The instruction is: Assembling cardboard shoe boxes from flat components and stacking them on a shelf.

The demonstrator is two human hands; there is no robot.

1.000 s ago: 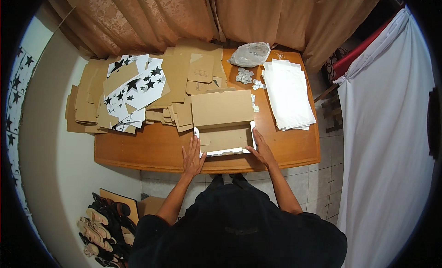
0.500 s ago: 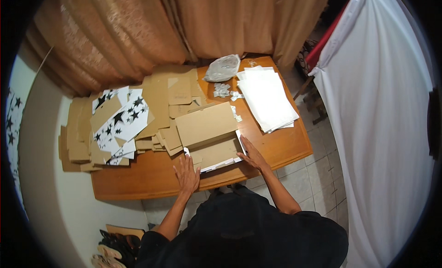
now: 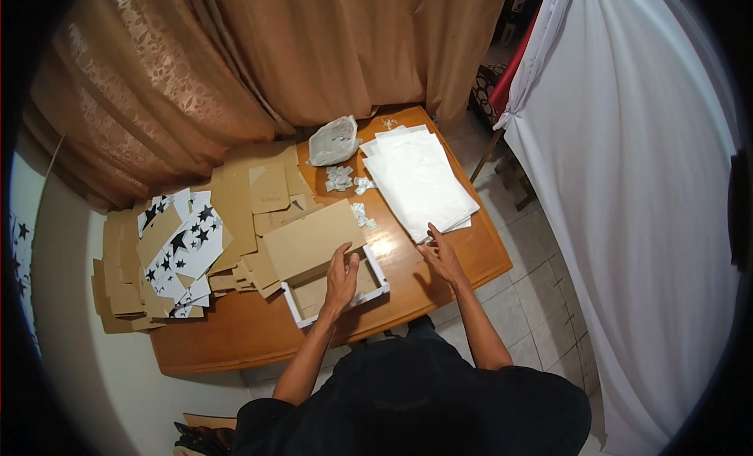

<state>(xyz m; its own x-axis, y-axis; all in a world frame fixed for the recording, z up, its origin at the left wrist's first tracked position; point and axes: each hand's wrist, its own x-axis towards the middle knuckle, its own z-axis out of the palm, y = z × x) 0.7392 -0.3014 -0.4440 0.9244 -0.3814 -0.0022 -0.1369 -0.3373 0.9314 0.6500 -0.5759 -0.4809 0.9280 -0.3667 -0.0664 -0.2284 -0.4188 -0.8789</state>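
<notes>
An open cardboard box (image 3: 310, 230), brown inside with white outer walls, stands near the table's front edge with its lid raised at the back. Over the box my left hand (image 3: 342, 279) is held with fingers extended, gripping nothing; it hides part of the box's inside. To the right, my right hand (image 3: 441, 258) reaches the near edge of a stack of white paper sheets (image 3: 420, 178). Its thumb and fingers are apart, and nothing is seen held between them. Whether its fingertips touch the sheets I cannot tell.
On the left lies a heap of flat cardboard pieces (image 3: 235, 170), with white star-patterned pieces (image 3: 200, 240) on top. Behind the box are a clear plastic bag (image 3: 333, 141) and several small white packets (image 3: 339, 178). A brown curtain (image 3: 329, 56) hangs behind the wooden table (image 3: 212, 342).
Both hands have left the box's sides. My left hand has come over the box, and my right hand has moved to the paper stack. The view has shifted to the right.
</notes>
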